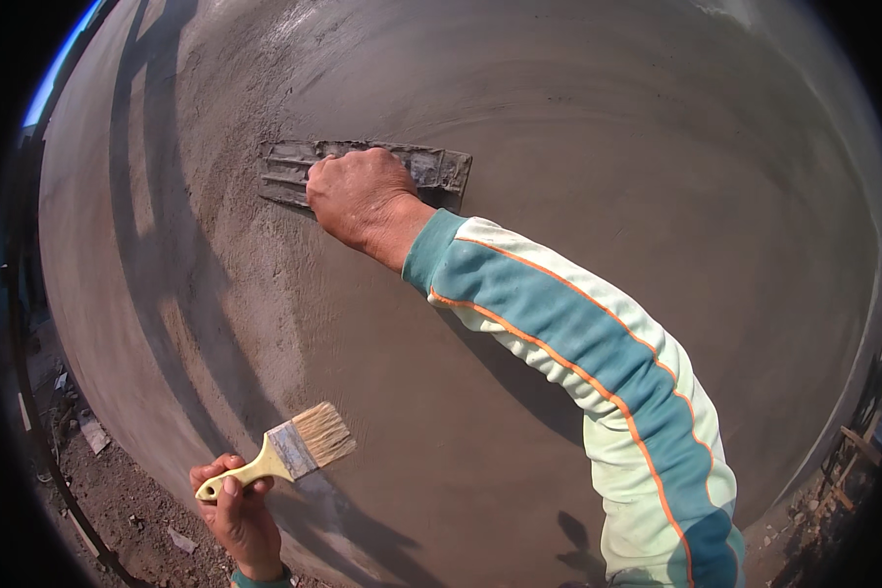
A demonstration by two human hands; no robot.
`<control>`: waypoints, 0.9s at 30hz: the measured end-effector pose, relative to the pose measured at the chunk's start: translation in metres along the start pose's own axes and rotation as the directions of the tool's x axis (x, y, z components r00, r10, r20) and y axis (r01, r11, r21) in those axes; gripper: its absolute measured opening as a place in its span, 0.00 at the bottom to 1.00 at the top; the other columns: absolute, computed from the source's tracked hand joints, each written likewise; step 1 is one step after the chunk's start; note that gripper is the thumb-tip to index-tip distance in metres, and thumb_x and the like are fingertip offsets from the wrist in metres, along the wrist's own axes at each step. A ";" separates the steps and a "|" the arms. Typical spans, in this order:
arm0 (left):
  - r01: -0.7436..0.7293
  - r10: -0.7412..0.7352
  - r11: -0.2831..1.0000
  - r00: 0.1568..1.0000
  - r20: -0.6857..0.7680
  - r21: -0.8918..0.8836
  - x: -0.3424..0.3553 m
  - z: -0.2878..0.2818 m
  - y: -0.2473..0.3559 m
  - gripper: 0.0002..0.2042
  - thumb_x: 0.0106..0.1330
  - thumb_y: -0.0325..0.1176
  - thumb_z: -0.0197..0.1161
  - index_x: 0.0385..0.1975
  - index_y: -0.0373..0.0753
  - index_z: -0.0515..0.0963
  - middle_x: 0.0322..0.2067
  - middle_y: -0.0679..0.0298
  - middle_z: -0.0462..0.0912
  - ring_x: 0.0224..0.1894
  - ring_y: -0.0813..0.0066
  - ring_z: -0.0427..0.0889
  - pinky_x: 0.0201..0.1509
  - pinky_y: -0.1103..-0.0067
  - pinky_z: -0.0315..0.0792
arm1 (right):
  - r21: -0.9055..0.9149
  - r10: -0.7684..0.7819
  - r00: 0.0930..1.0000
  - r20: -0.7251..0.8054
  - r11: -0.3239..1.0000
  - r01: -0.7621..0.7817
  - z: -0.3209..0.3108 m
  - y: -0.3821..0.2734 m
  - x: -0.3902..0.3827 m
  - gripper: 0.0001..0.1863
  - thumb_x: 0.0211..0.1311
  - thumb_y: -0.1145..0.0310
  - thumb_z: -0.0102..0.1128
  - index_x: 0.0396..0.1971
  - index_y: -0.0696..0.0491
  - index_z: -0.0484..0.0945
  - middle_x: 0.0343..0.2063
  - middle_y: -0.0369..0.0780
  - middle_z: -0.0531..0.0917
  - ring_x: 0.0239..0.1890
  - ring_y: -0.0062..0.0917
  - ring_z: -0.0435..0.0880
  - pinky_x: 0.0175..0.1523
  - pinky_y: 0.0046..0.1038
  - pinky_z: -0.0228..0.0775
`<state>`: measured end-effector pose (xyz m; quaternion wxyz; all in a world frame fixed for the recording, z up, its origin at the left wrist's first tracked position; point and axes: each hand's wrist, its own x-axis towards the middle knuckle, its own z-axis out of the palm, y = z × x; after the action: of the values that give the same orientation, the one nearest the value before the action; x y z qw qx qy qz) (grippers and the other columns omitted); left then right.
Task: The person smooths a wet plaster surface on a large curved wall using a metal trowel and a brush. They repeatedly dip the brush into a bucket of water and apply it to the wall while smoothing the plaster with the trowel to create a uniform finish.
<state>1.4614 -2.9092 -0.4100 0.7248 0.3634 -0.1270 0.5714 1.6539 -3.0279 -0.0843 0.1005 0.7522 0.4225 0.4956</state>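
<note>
At lower left, the left hand (242, 519) grips one paintbrush (292, 450); upper centre, the right hand (363, 194), fingers closed, holds one trowel (445, 171) against one wall (657, 186).

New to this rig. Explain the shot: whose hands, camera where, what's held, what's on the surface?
No machine here: one person's two bare hands, seen by a head-worn fisheye camera that bends straight edges.
The right hand grips a plaster-caked trowel, which appears flat against a grey-brown plastered wall. The left hand holds a flat paintbrush by its pale yellow handle, bristles toward the upper right.
The wall's plaster looks rougher left of the trowel; shadows cross it.
</note>
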 end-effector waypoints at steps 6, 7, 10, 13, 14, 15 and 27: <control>0.039 -0.039 0.998 0.999 0.012 0.053 0.001 0.008 -0.005 0.12 0.71 0.29 0.67 0.49 0.41 0.72 0.47 0.61 0.78 0.43 0.76 0.79 0.44 0.81 0.78 | -0.150 0.542 0.734 -0.409 0.754 -0.640 -0.054 0.232 -0.067 0.19 0.76 0.50 0.52 0.47 0.50 0.81 0.39 0.48 0.89 0.46 0.44 0.90 0.45 0.45 0.86; 0.048 -0.049 0.997 0.999 0.005 0.054 0.000 0.011 -0.005 0.12 0.71 0.29 0.67 0.49 0.41 0.73 0.47 0.60 0.78 0.43 0.76 0.80 0.44 0.81 0.78 | -0.147 0.611 0.678 -0.408 0.690 -0.709 -0.064 0.262 -0.089 0.20 0.76 0.49 0.52 0.52 0.47 0.81 0.45 0.49 0.88 0.51 0.45 0.88 0.51 0.48 0.84; 0.066 -0.066 0.996 0.998 -0.003 0.068 -0.002 0.021 -0.003 0.12 0.72 0.29 0.66 0.50 0.41 0.72 0.47 0.60 0.78 0.43 0.76 0.80 0.43 0.81 0.78 | -0.031 0.773 0.485 -0.410 0.519 -0.854 -0.088 0.328 -0.158 0.22 0.73 0.47 0.55 0.58 0.44 0.81 0.51 0.47 0.87 0.56 0.48 0.85 0.59 0.48 0.78; 0.108 -0.109 0.993 0.994 0.031 0.046 0.000 0.028 0.000 0.12 0.72 0.29 0.66 0.49 0.41 0.72 0.47 0.60 0.78 0.43 0.77 0.79 0.42 0.82 0.78 | 0.034 0.834 0.354 -0.423 0.406 -0.913 -0.098 0.376 -0.231 0.23 0.71 0.47 0.57 0.56 0.45 0.83 0.52 0.47 0.87 0.57 0.49 0.83 0.60 0.46 0.76; 0.116 -0.117 0.992 0.992 0.039 0.045 0.002 0.028 0.001 0.11 0.72 0.29 0.66 0.49 0.41 0.72 0.47 0.60 0.78 0.43 0.77 0.79 0.42 0.82 0.78 | 0.031 0.849 0.333 -0.410 0.378 -0.925 -0.097 0.391 -0.258 0.23 0.71 0.47 0.56 0.55 0.44 0.83 0.52 0.46 0.87 0.58 0.49 0.83 0.61 0.47 0.76; 0.130 -0.132 0.990 0.990 0.046 0.045 0.004 0.030 0.003 0.11 0.72 0.29 0.65 0.49 0.41 0.72 0.46 0.61 0.78 0.43 0.77 0.79 0.42 0.82 0.78 | 0.027 0.860 0.311 -0.405 0.351 -0.936 -0.099 0.407 -0.289 0.23 0.71 0.46 0.55 0.55 0.44 0.83 0.53 0.46 0.86 0.58 0.49 0.83 0.61 0.48 0.75; 0.186 -0.190 0.980 0.981 0.045 0.066 0.006 0.042 0.007 0.11 0.70 0.28 0.65 0.47 0.44 0.72 0.46 0.61 0.78 0.41 0.77 0.80 0.38 0.83 0.79 | 0.725 0.991 0.070 -0.117 0.134 -0.676 -0.119 0.480 -0.376 0.15 0.69 0.52 0.64 0.32 0.48 0.79 0.16 0.27 0.66 0.15 0.15 0.64 0.21 0.26 0.55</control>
<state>1.4663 -2.9327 -0.3737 0.7604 0.4106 -0.0930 0.4945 1.7555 -3.6348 -0.0012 -0.5539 0.6444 -0.0101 0.5271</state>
